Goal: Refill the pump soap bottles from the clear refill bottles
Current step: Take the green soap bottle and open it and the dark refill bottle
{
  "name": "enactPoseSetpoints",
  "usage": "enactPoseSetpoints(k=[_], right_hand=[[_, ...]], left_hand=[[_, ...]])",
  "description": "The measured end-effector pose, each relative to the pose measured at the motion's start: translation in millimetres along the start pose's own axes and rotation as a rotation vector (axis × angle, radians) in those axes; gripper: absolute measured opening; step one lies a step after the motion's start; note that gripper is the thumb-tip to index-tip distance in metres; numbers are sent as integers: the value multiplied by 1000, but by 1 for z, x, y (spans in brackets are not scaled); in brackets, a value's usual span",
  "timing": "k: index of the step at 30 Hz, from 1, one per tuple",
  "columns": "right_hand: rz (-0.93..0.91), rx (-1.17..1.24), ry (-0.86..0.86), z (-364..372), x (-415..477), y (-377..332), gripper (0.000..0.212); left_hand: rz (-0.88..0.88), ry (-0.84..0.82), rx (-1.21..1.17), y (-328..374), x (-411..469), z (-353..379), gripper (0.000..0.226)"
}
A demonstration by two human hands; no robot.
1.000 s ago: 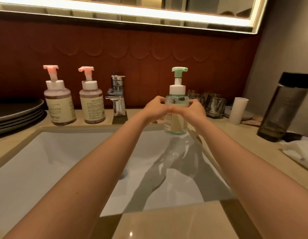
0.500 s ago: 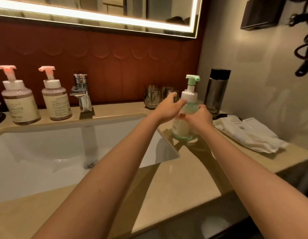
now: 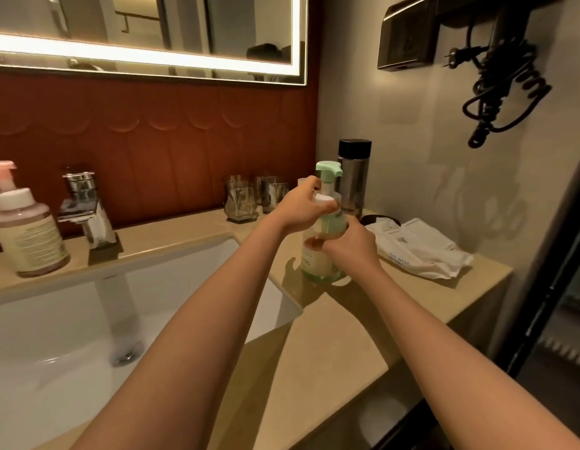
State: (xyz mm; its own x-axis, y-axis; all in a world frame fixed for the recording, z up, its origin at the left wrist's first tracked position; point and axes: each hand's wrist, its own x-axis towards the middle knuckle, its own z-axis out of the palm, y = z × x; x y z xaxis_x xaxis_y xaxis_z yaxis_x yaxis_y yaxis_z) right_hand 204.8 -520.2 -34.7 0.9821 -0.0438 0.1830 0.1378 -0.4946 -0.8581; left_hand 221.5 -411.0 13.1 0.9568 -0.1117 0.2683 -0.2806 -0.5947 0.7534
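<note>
With your left hand (image 3: 303, 206) gripping the pump collar (image 3: 324, 199) and your right hand (image 3: 345, 243) clasping the green soap bottle (image 3: 318, 263) on the table (image 3: 331, 336) right of the sink (image 3: 184, 287), a hard twist could tip it over.

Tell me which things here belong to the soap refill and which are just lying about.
In the job: green pump bottle, gripped by left hand and right hand; pink pump bottle.
Lying about: glasses, tap, wipes packet.

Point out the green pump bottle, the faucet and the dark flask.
green pump bottle (image 3: 318, 266): head view, lower label.
faucet (image 3: 77, 210): head view, spout.
dark flask (image 3: 355, 186): head view, steel body.
</note>
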Motion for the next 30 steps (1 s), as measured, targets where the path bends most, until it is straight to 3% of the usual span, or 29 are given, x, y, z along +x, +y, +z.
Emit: enactPoseSetpoints(k=[6, 9, 12, 14, 18, 20, 23, 25, 28, 30], right_hand=[[6, -52, 43, 4, 2, 0, 75], [-8, -37, 32, 3, 4, 3, 71], [-24, -26, 42, 2, 6, 5, 72], [-39, -38, 39, 1, 7, 6, 72], [-37, -15, 34, 2, 8, 8, 73], [-41, -25, 29, 2, 8, 8, 72], [-32, -53, 12, 0, 9, 6, 69], [-30, -45, 14, 0, 10, 7, 69], [-36, -24, 15, 1, 10, 9, 73], [-39, -25, 13, 2, 11, 9, 74]], left_hand=[[-28, 367, 264, -2, 8, 16, 67], [-43, 165, 24, 0, 14, 19, 85], [-12, 2, -117, 2, 11, 13, 63], [18, 29, -36, 1, 8, 3, 56], [13, 235, 111, 2, 1, -8, 73], [18, 180, 73, 6, -1, -9, 79], [17, -28, 31, 12, -3, -3, 43], [23, 39, 72, 16, -2, -3, 32], [-8, 212, 133, 14, 0, -9, 53], [-35, 167, 98, 13, 1, -8, 64]])
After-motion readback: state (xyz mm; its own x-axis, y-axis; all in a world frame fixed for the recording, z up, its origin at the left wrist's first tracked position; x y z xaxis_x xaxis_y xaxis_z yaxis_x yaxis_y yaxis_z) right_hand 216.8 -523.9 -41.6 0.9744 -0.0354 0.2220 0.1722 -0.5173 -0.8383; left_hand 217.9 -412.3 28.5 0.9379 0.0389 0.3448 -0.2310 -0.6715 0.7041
